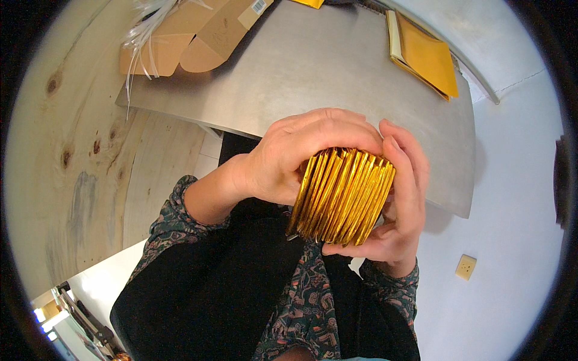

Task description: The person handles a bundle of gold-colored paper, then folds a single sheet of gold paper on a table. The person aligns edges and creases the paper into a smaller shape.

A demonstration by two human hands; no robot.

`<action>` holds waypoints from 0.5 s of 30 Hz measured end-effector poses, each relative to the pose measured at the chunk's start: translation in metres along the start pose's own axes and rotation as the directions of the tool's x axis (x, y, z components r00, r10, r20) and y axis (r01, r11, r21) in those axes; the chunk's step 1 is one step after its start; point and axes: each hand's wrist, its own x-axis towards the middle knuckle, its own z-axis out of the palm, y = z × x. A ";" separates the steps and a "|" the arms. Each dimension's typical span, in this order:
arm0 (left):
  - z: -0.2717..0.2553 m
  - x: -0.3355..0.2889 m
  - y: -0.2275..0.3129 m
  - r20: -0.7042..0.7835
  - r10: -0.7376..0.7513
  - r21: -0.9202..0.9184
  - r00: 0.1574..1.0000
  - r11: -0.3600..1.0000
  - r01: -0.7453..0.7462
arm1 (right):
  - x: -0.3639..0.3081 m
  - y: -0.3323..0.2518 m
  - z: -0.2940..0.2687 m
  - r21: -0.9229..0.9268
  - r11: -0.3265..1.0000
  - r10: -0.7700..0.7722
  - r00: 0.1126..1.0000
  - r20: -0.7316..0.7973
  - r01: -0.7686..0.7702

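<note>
A thick stack of shiny gold foil packets (343,195) is held up in front of my body, edges facing me. My left hand (307,147) wraps over its far side and left end, fingers curved along the top. My right hand (409,192) grips the right end, with the fingers bent round it and the thumb along the near edge. Both hands are closed on the stack, which hangs above the near edge of a grey metal table (301,72). What the packets hold cannot be seen.
An opened brown cardboard box (211,39) lies at the table's far left, with clear plastic strips (147,36) beside it. A pile of yellow envelopes (424,57) sits at the far right. A wooden panel (90,132) stands left; a white wall with an outlet (465,266) is right.
</note>
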 end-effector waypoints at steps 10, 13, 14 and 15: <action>0.007 -0.002 -0.004 0.011 -0.034 -0.065 0.999 0.997 0.034 | -0.001 -0.004 0.000 -0.106 0.992 0.061 0.995 -0.073 -0.068; 0.001 0.000 0.002 0.063 -0.057 0.069 0.996 0.996 0.053 | 0.000 -0.005 -0.003 -0.189 0.980 0.042 0.995 -0.094 -0.059; -0.001 0.000 0.004 0.082 -0.115 0.047 0.990 0.993 0.112 | 0.001 -0.003 -0.002 -0.212 0.977 0.006 0.995 -0.101 -0.027; -0.003 0.001 0.005 0.113 -0.112 0.069 0.987 0.992 0.105 | 0.002 0.000 -0.001 -0.216 0.976 -0.027 0.992 -0.121 0.000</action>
